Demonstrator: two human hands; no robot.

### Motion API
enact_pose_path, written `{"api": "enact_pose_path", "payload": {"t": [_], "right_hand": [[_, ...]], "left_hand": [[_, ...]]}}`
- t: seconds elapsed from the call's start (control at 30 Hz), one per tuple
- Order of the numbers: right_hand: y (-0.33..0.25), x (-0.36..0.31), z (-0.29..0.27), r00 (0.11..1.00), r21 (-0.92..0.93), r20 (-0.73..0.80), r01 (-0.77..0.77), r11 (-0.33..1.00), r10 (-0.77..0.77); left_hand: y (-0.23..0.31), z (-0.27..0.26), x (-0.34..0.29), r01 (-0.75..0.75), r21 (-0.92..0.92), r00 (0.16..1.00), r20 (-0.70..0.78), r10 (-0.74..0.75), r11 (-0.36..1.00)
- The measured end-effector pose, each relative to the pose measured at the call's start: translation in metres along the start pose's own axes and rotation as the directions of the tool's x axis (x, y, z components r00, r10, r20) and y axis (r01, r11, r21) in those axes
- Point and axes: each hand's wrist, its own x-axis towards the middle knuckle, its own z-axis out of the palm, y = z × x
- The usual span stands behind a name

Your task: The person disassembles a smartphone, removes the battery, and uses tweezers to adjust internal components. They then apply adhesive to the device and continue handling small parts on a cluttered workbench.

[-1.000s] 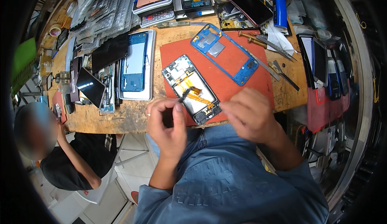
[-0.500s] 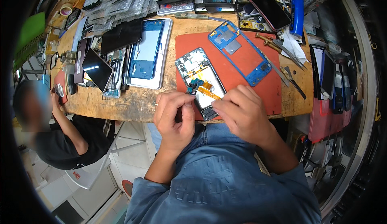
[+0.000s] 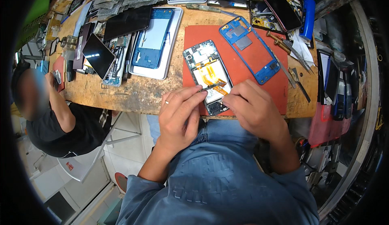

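An opened phone point(image 3: 201, 50), its circuitry and white battery exposed, lies on the red mat in front of me. Over its lower half, my left hand point(image 3: 180, 111) pinches a small circuit board point(image 3: 210, 86) that appears nearly edge-on. Orange flex cables point(image 3: 220, 90) show around this board, above the battery. My right hand point(image 3: 255, 109) is at the phone's lower right edge with thumb and fingers closed; what they hold, if anything, is hidden. A blue phone frame point(image 3: 259, 56) lies to the right of the opened phone, on the mat.
The red mat point(image 3: 279, 99) lies on a worn wooden table point(image 3: 117, 101). Tweezers point(image 3: 298, 54) are at the right, near a blue cylinder point(image 3: 308, 18). A blue phone housing point(image 3: 153, 38) rests in a white tray on the left. Another person point(image 3: 60, 123) sits at far left.
The small circuit board has tilted from showing its face to nearly edge-on in my left fingers. My right hand has shifted slightly along the phone's lower right edge. The whole view has shifted.
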Motion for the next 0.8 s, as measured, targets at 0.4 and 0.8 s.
{"api": "enact_pose_path", "payload": {"t": [0.4, 0.8], "right_hand": [[0.000, 0.012, 0.008, 0.999, -0.020, 0.007, -0.043, 0.999, 0.043], [0.007, 0.009, 0.003, 0.995, 0.145, 0.019, -0.101, 0.984, 0.099]], "left_hand": [[0.020, 0.004, -0.030, 0.049, 0.042, 0.996, 0.073, -0.052, 0.998], [0.010, -0.021, -0.011, -0.134, 0.224, 0.980, 0.175, 0.096, 0.965]]}}
